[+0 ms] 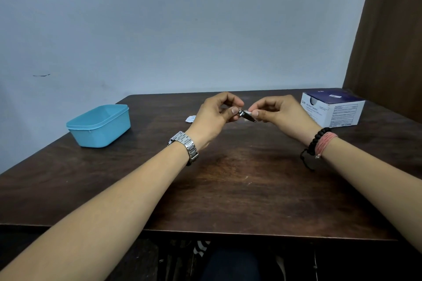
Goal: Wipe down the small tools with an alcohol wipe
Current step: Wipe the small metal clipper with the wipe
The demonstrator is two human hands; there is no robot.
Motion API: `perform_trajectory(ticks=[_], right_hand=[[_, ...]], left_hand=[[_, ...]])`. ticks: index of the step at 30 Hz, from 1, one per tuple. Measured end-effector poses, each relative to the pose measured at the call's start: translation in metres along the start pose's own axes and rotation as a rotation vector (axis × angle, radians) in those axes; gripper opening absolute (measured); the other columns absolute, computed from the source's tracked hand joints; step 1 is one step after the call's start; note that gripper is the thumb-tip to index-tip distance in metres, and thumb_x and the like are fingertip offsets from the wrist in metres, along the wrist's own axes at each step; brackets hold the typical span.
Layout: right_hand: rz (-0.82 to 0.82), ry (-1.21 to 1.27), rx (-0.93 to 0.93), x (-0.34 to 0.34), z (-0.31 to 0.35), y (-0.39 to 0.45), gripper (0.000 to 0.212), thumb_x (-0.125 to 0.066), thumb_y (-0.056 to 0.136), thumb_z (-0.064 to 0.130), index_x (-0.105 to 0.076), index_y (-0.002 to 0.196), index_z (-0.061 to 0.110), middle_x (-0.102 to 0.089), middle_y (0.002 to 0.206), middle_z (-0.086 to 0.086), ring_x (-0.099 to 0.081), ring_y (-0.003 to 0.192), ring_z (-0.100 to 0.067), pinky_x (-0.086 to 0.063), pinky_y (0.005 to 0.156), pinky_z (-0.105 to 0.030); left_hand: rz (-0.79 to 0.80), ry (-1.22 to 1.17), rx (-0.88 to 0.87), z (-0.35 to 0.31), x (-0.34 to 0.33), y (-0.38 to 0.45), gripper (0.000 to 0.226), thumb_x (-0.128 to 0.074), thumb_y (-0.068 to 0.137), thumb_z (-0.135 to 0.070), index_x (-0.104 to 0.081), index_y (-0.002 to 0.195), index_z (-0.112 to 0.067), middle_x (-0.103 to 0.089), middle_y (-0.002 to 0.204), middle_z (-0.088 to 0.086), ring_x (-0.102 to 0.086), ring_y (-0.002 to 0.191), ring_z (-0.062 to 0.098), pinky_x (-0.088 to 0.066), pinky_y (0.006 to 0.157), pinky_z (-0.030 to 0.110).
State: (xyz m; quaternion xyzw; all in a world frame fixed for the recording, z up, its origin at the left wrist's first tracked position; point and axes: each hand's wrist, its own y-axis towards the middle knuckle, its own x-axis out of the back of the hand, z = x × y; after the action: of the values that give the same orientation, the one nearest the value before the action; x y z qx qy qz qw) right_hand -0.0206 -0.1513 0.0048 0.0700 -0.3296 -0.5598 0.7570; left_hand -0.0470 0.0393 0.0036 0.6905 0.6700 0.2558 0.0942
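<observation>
Above the middle of the dark wooden table (239,185), my left hand (217,113) pinches one end of a small metal tool (246,117), likely a nail clipper. My right hand (277,110) pinches a small white alcohol wipe (250,112) against the tool's other end. Both hands are raised off the tabletop, close together, fingers curled. Most of the tool is hidden by my fingers.
A light blue plastic container (100,125) with its lid on sits at the left of the table. A blue and white box of alcohol swabs (333,109) stands at the back right. A torn white wrapper (190,118) lies behind my left hand.
</observation>
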Motion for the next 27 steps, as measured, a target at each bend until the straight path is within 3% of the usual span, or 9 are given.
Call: perform_trajectory(ticks=[5, 11, 23, 27], right_hand=[[0.045, 0.036, -0.011, -0.0013, 0.0002, -0.0023, 0.009, -0.065, 0.089, 0.004, -0.071, 0.089, 0.011, -0.07, 0.078, 0.0, -0.062, 0.071, 0.001, -0.048, 0.073, -0.012], [0.053, 0.117, -0.064, -0.0011, -0.0026, 0.0, 0.008, -0.067, 0.088, 0.008, -0.072, 0.089, 0.013, -0.07, 0.079, -0.007, -0.06, 0.074, -0.01, -0.05, 0.076, -0.022], [0.035, 0.222, -0.104, -0.0018, -0.0019, -0.0012, 0.008, -0.068, 0.086, 0.009, -0.072, 0.092, 0.014, -0.07, 0.078, -0.001, -0.061, 0.07, -0.005, -0.051, 0.076, -0.022], [0.008, 0.307, -0.09, 0.0012, 0.0005, -0.0008, 0.011, -0.071, 0.082, 0.009, -0.072, 0.092, 0.013, -0.073, 0.084, -0.002, -0.064, 0.075, -0.007, -0.052, 0.076, -0.023]], left_hand=[[0.028, 0.006, -0.006, -0.002, -0.002, -0.0018, 0.025, -0.054, 0.093, 0.005, -0.064, 0.086, -0.017, -0.063, 0.084, 0.001, -0.062, 0.076, 0.009, -0.054, 0.077, 0.02], [0.005, -0.008, -0.027, -0.0043, -0.0014, -0.0016, 0.024, -0.054, 0.093, 0.006, -0.063, 0.086, -0.016, -0.061, 0.083, 0.001, -0.061, 0.073, 0.005, -0.053, 0.076, 0.018], [-0.058, -0.094, -0.015, -0.0049, 0.0008, -0.0005, 0.023, -0.052, 0.094, 0.007, -0.062, 0.09, -0.014, -0.06, 0.089, 0.002, -0.06, 0.078, 0.009, -0.053, 0.076, 0.016], [-0.024, -0.076, 0.004, -0.0019, -0.0023, -0.0006, 0.021, -0.052, 0.095, 0.004, -0.062, 0.091, -0.014, -0.06, 0.085, 0.003, -0.058, 0.072, 0.003, -0.049, 0.071, 0.013]])
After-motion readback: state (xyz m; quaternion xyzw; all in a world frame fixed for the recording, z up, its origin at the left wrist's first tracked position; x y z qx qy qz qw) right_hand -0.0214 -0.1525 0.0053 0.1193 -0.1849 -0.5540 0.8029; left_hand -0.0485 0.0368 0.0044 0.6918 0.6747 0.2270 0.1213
